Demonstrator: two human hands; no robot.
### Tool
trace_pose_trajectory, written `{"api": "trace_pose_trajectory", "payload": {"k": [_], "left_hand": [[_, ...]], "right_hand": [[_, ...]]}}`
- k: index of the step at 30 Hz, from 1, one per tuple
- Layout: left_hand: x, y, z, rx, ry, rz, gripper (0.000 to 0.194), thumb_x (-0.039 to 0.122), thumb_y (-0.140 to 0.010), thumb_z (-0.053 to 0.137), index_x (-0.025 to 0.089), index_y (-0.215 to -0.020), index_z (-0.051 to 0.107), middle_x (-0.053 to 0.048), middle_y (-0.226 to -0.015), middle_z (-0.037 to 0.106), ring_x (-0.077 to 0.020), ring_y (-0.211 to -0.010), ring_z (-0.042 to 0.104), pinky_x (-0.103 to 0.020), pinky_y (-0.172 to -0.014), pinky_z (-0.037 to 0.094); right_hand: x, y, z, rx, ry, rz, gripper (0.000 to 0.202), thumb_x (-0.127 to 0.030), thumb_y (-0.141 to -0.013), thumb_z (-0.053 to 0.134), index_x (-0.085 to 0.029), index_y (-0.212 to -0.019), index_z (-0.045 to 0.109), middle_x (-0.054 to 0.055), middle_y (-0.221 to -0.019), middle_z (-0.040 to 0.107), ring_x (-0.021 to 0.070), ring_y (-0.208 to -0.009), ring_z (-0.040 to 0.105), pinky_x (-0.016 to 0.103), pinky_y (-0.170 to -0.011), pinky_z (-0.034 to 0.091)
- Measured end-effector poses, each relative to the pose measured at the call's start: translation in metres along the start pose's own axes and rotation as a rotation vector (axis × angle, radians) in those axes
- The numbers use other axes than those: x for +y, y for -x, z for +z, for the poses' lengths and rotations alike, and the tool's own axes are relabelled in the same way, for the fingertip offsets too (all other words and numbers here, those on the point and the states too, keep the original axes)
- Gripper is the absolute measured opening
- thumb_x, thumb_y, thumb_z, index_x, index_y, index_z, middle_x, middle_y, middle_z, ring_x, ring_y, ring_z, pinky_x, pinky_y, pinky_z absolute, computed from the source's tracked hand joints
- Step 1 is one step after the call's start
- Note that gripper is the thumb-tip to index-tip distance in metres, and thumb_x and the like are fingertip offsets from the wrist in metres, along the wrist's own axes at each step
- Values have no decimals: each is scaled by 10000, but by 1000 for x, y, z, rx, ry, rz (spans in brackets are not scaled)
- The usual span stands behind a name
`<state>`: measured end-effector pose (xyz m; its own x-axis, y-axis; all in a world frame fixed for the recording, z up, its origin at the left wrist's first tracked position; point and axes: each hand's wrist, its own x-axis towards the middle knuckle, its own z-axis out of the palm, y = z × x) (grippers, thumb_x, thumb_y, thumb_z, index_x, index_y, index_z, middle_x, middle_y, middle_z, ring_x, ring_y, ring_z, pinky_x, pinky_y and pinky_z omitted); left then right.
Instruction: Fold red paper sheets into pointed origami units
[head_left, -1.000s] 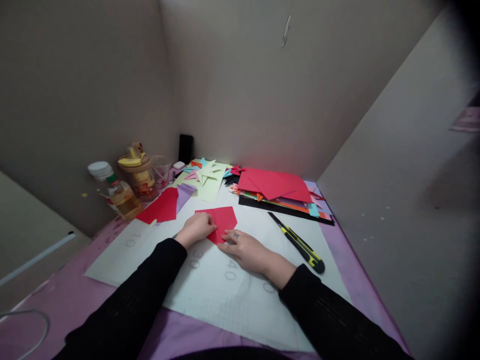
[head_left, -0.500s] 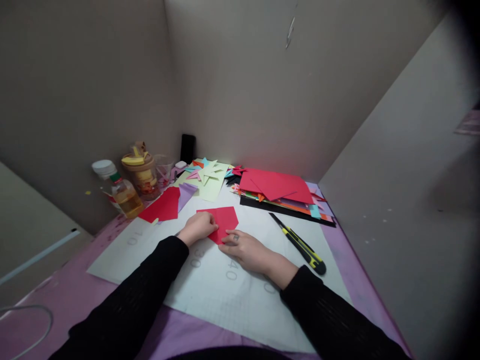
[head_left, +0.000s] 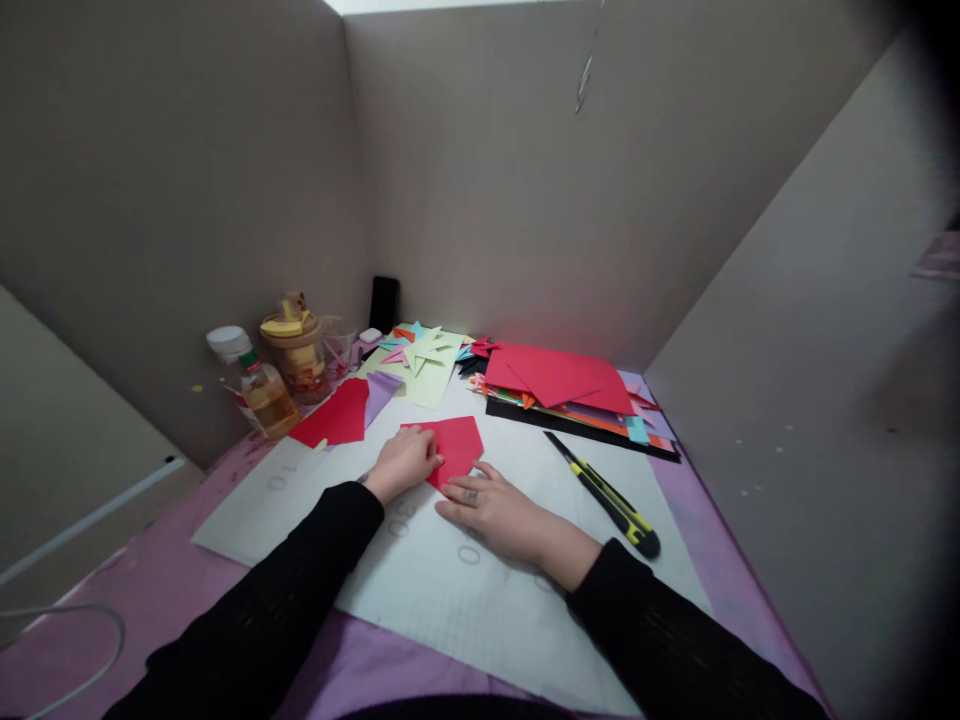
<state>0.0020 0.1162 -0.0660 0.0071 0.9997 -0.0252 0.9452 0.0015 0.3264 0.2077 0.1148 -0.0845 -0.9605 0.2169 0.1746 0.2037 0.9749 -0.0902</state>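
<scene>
A folded piece of red paper (head_left: pixel 459 445) lies flat on a white sheet (head_left: pixel 442 600) printed with grey numbers. My left hand (head_left: pixel 405 460) rests on the paper's left side, its fingers curled and pressed onto it, so that part of the paper is hidden. At the lower right edge, my right hand (head_left: pixel 495 510) lies with fingers stretched and slightly apart, fingertips touching the paper. A ring shows on one of its fingers. To the right of that hand is a black and yellow utility knife (head_left: pixel 611 500).
Red sheets (head_left: pixel 559 375) top a pile of coloured paper at the back right. Folded paper stars (head_left: pixel 424 350) lie at the back. On the left stand a bottle (head_left: pixel 262 395) and a lidded cup (head_left: pixel 296 360), beside red scrap paper (head_left: pixel 337 412). Grey walls enclose the table.
The whole view has shifted slightly, with the scene lower and to the right. My right fingers have slid a little down the paper's edge; my left hand stays pressed on it.
</scene>
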Motion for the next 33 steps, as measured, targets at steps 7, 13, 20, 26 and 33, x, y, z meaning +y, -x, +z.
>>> {"api": "trace_pose_trajectory", "payload": {"k": [7, 13, 20, 26, 33], "left_hand": [[-6, 8, 9, 115, 12, 11, 144, 336, -791, 599, 204, -847, 587, -74, -910, 601, -249, -903, 557, -330, -768, 426], [-14, 12, 7, 202, 71, 64, 259, 362, -787, 631, 189, -971, 576, -83, -986, 583, -250, -943, 555, -351, -826, 447], [-14, 45, 16, 377, 131, 34, 619, 346, -761, 632, 152, -1287, 369, -172, -1318, 405, -330, -1271, 359, -486, -1030, 330], [4, 54, 33, 338, 80, -91, 746, 297, -751, 619, 134, -1379, 252, -210, -1491, 204, -388, -1403, 84, -552, -1074, 239], [-18, 38, 15, 419, 10, -224, 642, 303, -739, 633, 112, -1291, 367, -227, -1413, 291, -382, -1348, 239, -525, -1059, 278]], "right_hand": [[-12, 2, -5, -46, 62, -23, 338, -166, -961, 386, -180, -1280, 495, 139, -1282, 582, 242, -1152, 530, 485, -989, 329], [-14, 0, -5, -43, 75, -23, 328, -166, -950, 396, -191, -1261, 498, 134, -1227, 611, 239, -1101, 558, 524, -1030, 276], [-13, -3, -6, -25, 38, -26, 318, -180, -939, 421, -206, -1241, 519, 127, -1213, 621, 235, -1091, 571, 536, -1061, 232], [-12, -3, -3, -26, 36, -21, 340, -173, -919, 448, -209, -1252, 509, 137, -1202, 625, 236, -1091, 576, 529, -1056, 247], [-13, -1, -4, -34, 15, -5, 346, -156, -910, 454, -205, -1247, 511, 136, -1216, 613, 241, -1096, 571, 521, -1049, 250]]}}
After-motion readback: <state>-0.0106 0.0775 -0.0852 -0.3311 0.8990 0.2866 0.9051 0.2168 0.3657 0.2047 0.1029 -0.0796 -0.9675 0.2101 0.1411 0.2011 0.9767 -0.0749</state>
